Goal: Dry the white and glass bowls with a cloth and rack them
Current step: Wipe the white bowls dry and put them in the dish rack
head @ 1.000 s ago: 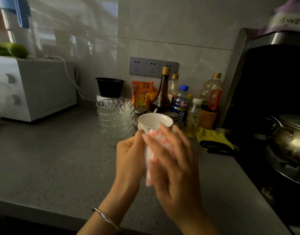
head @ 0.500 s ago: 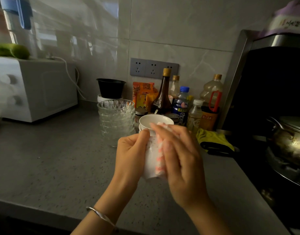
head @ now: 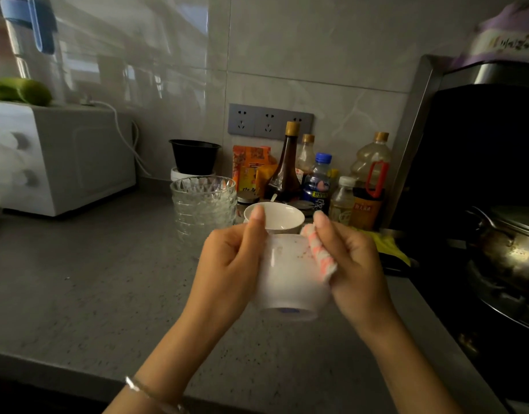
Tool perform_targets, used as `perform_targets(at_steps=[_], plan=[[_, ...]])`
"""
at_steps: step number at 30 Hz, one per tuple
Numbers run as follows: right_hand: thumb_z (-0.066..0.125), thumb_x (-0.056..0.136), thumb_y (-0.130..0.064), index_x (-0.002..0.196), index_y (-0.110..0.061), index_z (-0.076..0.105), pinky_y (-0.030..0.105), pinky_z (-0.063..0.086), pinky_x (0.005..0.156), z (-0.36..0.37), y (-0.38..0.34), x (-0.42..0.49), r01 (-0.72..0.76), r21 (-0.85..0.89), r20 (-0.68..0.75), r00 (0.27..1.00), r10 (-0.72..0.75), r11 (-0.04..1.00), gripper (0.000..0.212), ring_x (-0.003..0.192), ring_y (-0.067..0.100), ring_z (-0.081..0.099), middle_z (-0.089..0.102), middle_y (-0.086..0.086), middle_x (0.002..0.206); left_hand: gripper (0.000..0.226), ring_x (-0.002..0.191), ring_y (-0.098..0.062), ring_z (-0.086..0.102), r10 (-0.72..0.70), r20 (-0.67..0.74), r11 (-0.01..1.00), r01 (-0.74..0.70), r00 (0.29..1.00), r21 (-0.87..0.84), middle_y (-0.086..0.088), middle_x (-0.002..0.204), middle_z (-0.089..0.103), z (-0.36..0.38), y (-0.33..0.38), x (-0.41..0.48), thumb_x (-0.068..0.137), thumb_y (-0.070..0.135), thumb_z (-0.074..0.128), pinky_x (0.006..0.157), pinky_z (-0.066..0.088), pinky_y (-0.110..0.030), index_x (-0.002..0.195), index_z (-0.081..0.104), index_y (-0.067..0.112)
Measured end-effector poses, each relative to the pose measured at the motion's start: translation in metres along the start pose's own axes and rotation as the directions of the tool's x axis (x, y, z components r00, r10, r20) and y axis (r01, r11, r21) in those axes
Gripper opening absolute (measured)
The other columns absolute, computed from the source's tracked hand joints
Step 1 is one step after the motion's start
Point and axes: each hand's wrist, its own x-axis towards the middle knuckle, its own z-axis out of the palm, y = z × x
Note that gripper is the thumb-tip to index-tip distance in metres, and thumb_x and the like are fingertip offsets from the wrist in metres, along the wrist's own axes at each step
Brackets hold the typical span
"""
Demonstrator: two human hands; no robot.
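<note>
Dim kitchen, grey surface [head: 87,282].

Far left: white appliance [head: 66,156] against the wall, not involved.

Left of centre: stack of glass bowls [head: 204,201], upright and nested on the surface. Nothing touches it.

Centre: the left hand [head: 227,264] grips a white bowl [head: 288,276] in the air above the surface. The fingers [head: 257,222] are curled round its left wall, with one digit stretched up past the rim. The bowl lies tipped over. Its foot ring faces back toward the person and slightly down, and its mouth faces away toward the wall, so the foot-to-mouth axis runs away from the body.

Just behind it, a second white bowl [head: 276,218] sits upright on the surface, between the glass stack and the bottles [head: 317,180].

Right of the held bowl: a pink-and-white striped cloth [head: 320,255] is pressed onto the bowl's right outer wall. The right hand [head: 356,264] pinches it, fingers [head: 326,231] bent over the fold and nothing else held.

Far right: a metal pot [head: 511,243] on the stove.

Judgement: the outside wall is being wiped. With the mouth facing away, the inside lies on the far side of the cloth hand, so the left hand would have to roll the bowl before the cloth can go in. No rack is in view.
</note>
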Motion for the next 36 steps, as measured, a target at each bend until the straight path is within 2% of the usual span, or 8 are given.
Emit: perform_targets(at_steps=[6, 8, 11, 16, 20, 23, 30, 36], plan=[[0.036, 0.102, -0.032, 0.063, -0.012, 0.053, 0.018, 0.042, 0.058, 0.010, 0.006, -0.012, 0.193, -0.234, 0.027, 0.981, -0.192, 0.953, 0.047, 0.054, 0.002, 0.051, 0.054, -0.008, 0.056, 0.065, 0.037, -0.025, 0.025, 0.040, -0.072, 0.998, -0.044, 0.997, -0.046, -0.012, 0.040, 0.030, 0.004, 0.000, -0.003, 0.089, 0.043, 0.049, 0.039, 0.018, -0.027, 0.045, 0.030, -0.001], [0.032, 0.102, -0.035, 0.095, -0.014, 0.065, 0.024, 0.048, 0.078, 0.009, 0.018, -0.019, 0.285, -0.377, 0.027, 0.954, -0.297, 0.881, 0.040, 0.088, 0.004, 0.062, 0.066, -0.010, 0.093, 0.064, 0.034, -0.013, 0.031, -0.053, -0.169, 0.990, 0.029, 0.984, -0.136, -0.003, 0.038, 0.034, 0.007, -0.007, -0.005, 0.096, 0.032, 0.051, 0.037, 0.021, -0.021, 0.041, 0.030, 0.004], [0.023, 0.104, -0.033, 0.140, -0.017, 0.041, 0.024, 0.030, 0.110, 0.011, 0.030, -0.033, 0.399, -0.512, 0.115, 0.910, -0.399, 0.761, 0.044, 0.137, 0.012, 0.037, 0.041, -0.010, 0.146, 0.059, 0.034, -0.010, 0.035, -0.179, -0.228, 0.960, 0.119, 0.957, -0.253, 0.002, 0.037, 0.040, 0.008, -0.012, -0.006, 0.099, 0.022, 0.045, 0.038, 0.025, -0.020, 0.042, 0.039, 0.011], [0.027, 0.102, -0.035, 0.141, -0.017, 0.043, 0.037, 0.029, 0.113, 0.013, 0.032, -0.029, 0.487, -0.708, 0.237, 0.846, -0.478, 0.511, 0.046, 0.141, 0.019, 0.031, 0.042, 0.001, 0.147, 0.058, 0.040, -0.019, 0.035, -0.145, -0.179, 0.976, 0.111, 0.973, -0.187, -0.009, 0.044, 0.041, 0.018, -0.015, -0.006, 0.099, 0.026, 0.048, 0.040, 0.026, -0.022, 0.053, 0.043, -0.009], [0.035, 0.098, -0.034, 0.128, -0.018, 0.056, 0.020, 0.042, 0.098, 0.006, 0.033, -0.018, 0.155, -0.195, 0.045, 0.988, -0.149, 0.968, 0.040, 0.121, 0.006, 0.053, 0.060, -0.008, 0.128, 0.061, 0.043, -0.020, 0.037, -0.164, -0.188, 0.970, 0.124, 0.968, -0.209, -0.010, 0.044, 0.042, 0.017, -0.014, -0.009, 0.098, 0.027, 0.051, 0.041, 0.025, -0.022, 0.046, 0.043, -0.004], [0.044, 0.088, -0.049, 0.111, -0.017, 0.059, 0.023, 0.050, 0.087, -0.002, 0.046, -0.021, -0.035, 0.114, -0.024, 0.999, 0.038, 0.993, 0.042, 0.106, 0.010, 0.060, 0.065, -0.004, 0.112, 0.059, 0.042, -0.022, 0.046, -0.257, -0.176, 0.922, 0.187, 0.950, -0.338, -0.004, 0.040, 0.045, 0.012, -0.011, -0.008, 0.098, 0.025, 0.044, 0.041, 0.036, -0.023, 0.040, 0.044, 0.012], [0.058, 0.064, -0.081, 0.088, -0.040, 0.071, 0.027, 0.052, 0.078, -0.008, 0.027, -0.015, -0.047, 0.105, -0.024, 0.998, 0.050, 0.993, 0.049, 0.095, 0.009, 0.062, 0.067, -0.013, 0.094, 0.063, 0.046, -0.017, 0.053, -0.299, 0.029, 0.929, 0.298, 0.954, -0.220, -0.006, 0.047, 0.053, -0.001, -0.012, -0.001, 0.088, 0.048, 0.039, 0.055, 0.048, -0.023, 0.052, 0.048, -0.003], [0.042, 0.084, -0.054, 0.086, -0.031, 0.066, 0.023, 0.047, 0.065, -0.010, 0.019, -0.010, 0.025, -0.125, 0.049, 0.999, -0.019, 0.992, 0.033, 0.075, 0.000, 0.057, 0.064, -0.006, 0.080, 0.069, 0.037, -0.011, 0.043, -0.043, 0.050, 0.994, 0.048, 0.998, -0.098, -0.001, 0.040, 0.043, -0.002, -0.001, 0.005, 0.096, 0.043, 0.046, 0.040, 0.034, -0.019, 0.045, 0.041, -0.002]])
